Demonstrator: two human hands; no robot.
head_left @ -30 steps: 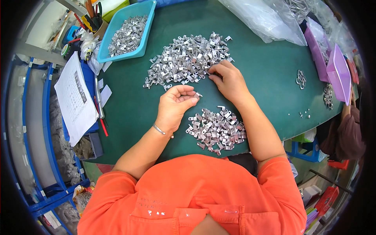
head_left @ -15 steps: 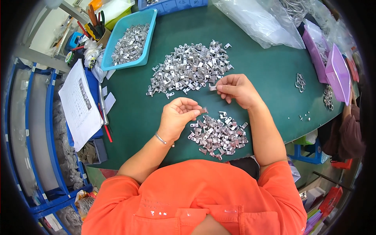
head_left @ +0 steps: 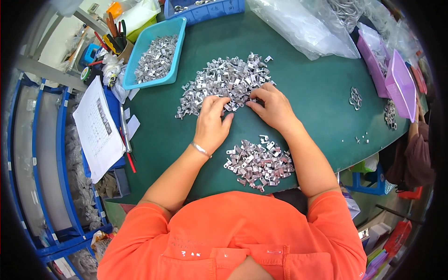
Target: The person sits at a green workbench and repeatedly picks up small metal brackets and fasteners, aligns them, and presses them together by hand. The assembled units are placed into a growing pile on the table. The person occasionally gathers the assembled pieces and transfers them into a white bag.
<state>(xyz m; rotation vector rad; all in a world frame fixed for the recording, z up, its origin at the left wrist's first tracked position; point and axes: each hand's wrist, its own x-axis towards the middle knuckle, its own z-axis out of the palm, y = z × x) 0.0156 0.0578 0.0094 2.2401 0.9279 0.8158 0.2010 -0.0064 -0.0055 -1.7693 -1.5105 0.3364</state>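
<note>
A large pile of small silvery bent metal brackets (head_left: 224,79), each with a hole, lies on the green tabletop. At its lower edge is my left hand (head_left: 212,123), thumb and index finger apart, fingertips touching the brackets. My right hand (head_left: 275,109) is at the pile's lower right edge, thumb and index finger closed around a small metal bracket (head_left: 248,101) that they partly hide. Closer to me, between my forearms, a smaller heap of the same kind of brackets (head_left: 259,164) lies loose on the table.
A turquoise basket (head_left: 176,60) of brackets stands upper left, beside papers (head_left: 98,130) and tools. A blue bin (head_left: 205,10) and plastic bags (head_left: 303,28) are at the far side. Purple baskets (head_left: 402,88) and metal rings (head_left: 355,99) lie right. Another person's sleeve (head_left: 415,154) shows.
Both hands have moved away from me to the large pile. The left hand has let go of the bracket it held above the smaller heap, and its fingers have spread.
</note>
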